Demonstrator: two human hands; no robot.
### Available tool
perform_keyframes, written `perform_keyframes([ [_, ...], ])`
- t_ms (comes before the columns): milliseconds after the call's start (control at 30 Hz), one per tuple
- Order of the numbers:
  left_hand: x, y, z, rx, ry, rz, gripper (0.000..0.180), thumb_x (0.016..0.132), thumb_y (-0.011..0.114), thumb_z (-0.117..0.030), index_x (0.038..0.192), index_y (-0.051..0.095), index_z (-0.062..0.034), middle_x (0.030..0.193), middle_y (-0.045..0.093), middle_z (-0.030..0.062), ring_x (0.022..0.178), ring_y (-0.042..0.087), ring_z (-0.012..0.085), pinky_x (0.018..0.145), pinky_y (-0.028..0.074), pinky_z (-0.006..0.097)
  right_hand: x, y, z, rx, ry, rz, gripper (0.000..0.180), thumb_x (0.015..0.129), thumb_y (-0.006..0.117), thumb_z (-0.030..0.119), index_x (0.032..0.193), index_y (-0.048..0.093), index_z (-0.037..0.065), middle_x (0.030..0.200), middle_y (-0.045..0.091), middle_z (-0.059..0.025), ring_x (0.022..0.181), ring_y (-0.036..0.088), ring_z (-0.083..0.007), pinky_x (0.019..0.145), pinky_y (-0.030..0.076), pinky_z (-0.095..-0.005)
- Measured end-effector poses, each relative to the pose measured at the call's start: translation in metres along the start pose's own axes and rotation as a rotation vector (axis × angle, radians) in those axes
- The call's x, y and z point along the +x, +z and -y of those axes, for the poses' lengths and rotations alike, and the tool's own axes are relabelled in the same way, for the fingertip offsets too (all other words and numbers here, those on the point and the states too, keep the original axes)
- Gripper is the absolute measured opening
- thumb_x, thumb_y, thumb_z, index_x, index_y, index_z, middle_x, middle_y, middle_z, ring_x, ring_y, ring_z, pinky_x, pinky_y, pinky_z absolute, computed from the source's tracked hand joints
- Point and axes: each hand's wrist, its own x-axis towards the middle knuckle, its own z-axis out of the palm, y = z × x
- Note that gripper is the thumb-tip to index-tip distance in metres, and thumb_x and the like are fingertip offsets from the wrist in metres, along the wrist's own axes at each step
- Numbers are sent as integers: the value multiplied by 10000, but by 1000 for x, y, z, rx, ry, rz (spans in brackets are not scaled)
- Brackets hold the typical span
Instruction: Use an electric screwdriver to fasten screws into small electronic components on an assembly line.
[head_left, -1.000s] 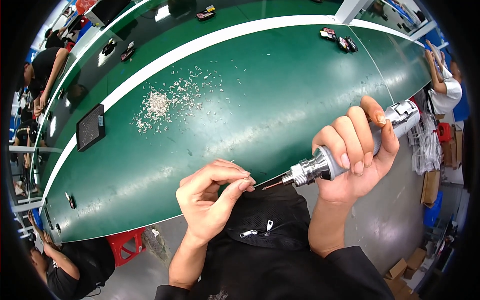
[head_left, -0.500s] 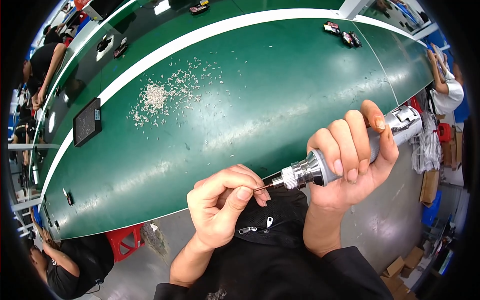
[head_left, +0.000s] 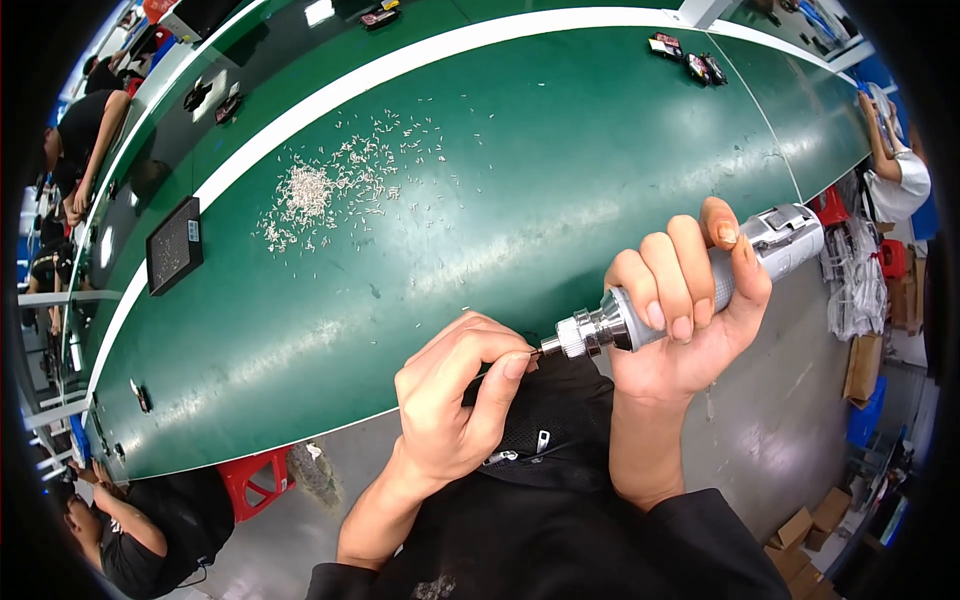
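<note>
My right hand (head_left: 668, 335) wraps around the grey body of an electric screwdriver (head_left: 790, 243), fingers curled over it. The tool tilts, its metal collar pointing down and left toward my other hand. At that end, a thin dark screwdriver bit (head_left: 538, 352) sticks out of the nose. My left hand (head_left: 450, 395) pinches the bit between thumb and fingertips, close to the nose. Whether a tiny part also sits in that pinch is hidden by the fingers. Both hands are above the near edge of the green table (head_left: 560, 230).
Tiny pale slivers (head_left: 306, 192), perhaps screws, lie heaped and scattered on the table. Left of them is a black tray (head_left: 174, 247). Small dark packs (head_left: 698, 66) lie at the far right. A red stool (head_left: 258, 485) stands below the table edge, near a seated person (head_left: 175, 530).
My left hand has slid up and right along the bit, nearer the screwdriver's nose, so less bit shows. My right hand and the screwdriver have shifted slightly left.
</note>
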Motion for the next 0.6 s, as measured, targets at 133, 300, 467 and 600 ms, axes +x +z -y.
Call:
perform_keyframes([
  [133,4,-4,6,-78,8,-7,250,905,573,-180,877,604,66,736,622,133,638,588,220,595,473,295,1,-5,0,41,-4,-64,144,946,448,184,930,511,55,524,370,28,440,362,-78,500,347,-251],
  [300,10,-20,7,-93,-118,-74,282,950,516,-176,968,602,92,794,635,158,693,612,195,636,489,283,5,-11,7,44,-32,-97,150,944,449,180,921,522,51,524,370,29,439,358,-74,493,343,-248],
  [467,3,-29,4,69,-21,-12,148,879,549,-15,989,599,71,782,647,142,695,617,199,639,482,282,8,-7,-6,87,-15,-124,130,937,462,171,922,506,50,520,365,29,436,359,-77,492,346,-251],
  [600,19,-55,9,190,-110,-202,102,865,583,21,963,575,49,774,652,108,695,639,155,658,498,259,5,-9,11,106,-45,-194,95,936,466,149,920,469,56,539,358,17,448,363,-85,495,351,-255],
])
